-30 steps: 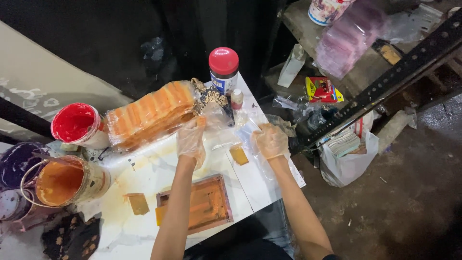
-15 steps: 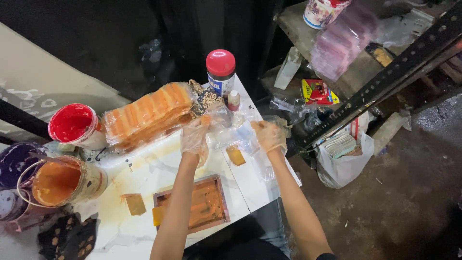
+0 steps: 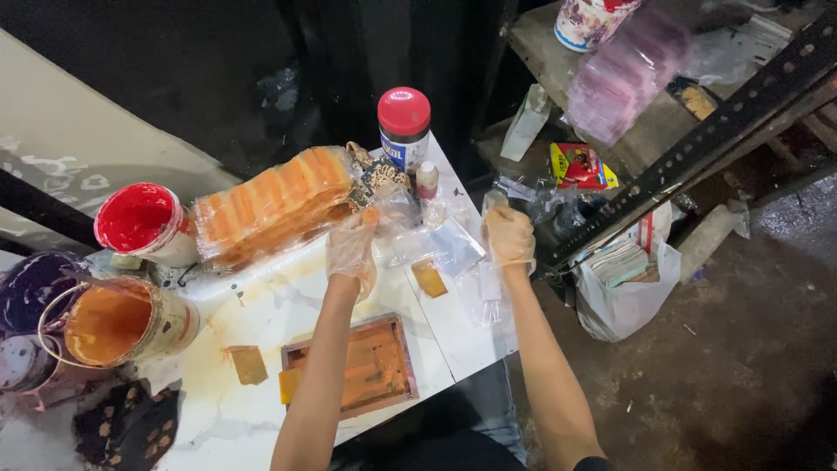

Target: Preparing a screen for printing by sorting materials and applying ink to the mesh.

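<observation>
Clear plastic bag [image 3: 453, 244] gripped by gloved left hand [image 3: 353, 249]; right hand [image 3: 510, 237] clenches its edge.

Near the upper middle of the frame a long clear plastic package [image 3: 272, 202] of orange slabs lies slantwise on the surface, and just right of it stands a jar [image 3: 404, 129] with a red lid and a blue-and-white label. Right of centre, a small red and yellow packet [image 3: 579, 166] lies on a lower shelf, a stack of clear pinkish bags [image 3: 626, 77] sits at upper right, and a white plastic bag [image 3: 626, 292] stuffed with papers hangs lower right.
</observation>
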